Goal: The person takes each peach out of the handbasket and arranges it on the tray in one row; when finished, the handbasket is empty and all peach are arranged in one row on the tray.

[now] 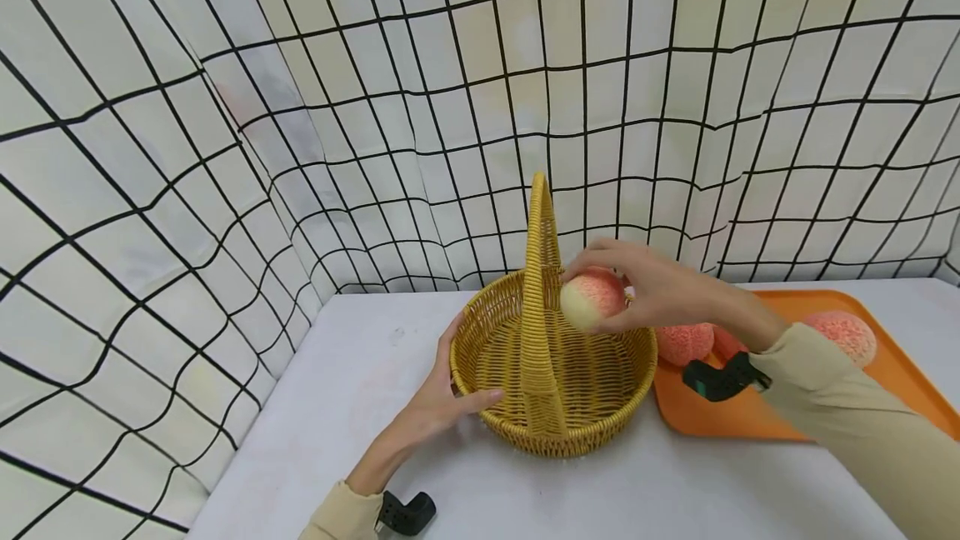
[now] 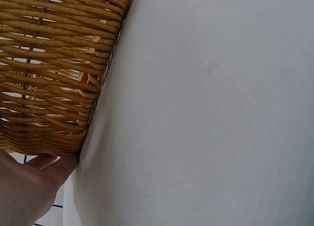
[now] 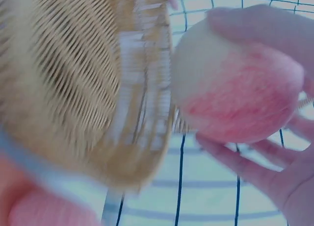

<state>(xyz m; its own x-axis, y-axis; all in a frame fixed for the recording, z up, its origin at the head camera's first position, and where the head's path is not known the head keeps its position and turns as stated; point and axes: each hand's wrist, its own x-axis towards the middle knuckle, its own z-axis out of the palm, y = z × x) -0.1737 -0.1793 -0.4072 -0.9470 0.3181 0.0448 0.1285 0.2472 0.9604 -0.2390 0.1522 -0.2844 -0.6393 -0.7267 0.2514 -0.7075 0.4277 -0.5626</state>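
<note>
Leftmost, low in the frame, the left hand (image 1: 435,407) lies on the smooth white bench (image 1: 352,407), fingers straight and thumb raised, pressed flat against the outer wall of the basket (image 1: 491,357); it grips nothing. At centre stands that basket, round and shallow, woven of glossy yellow wicker, its tall flat handle arching upright over the middle. Just right of the handle, above the basket's bowl, the right hand (image 1: 660,290) holds a peach (image 1: 592,298) from above, fingers curled round it. The peach is round and matte, pale cream on its left side and blushing pink on the right. Further right, a flat orange tray (image 1: 907,382) with rounded corners lies touching the basket's rim, carrying more peaches (image 1: 843,336) with a pink, crumbly-looking surface.
</note>
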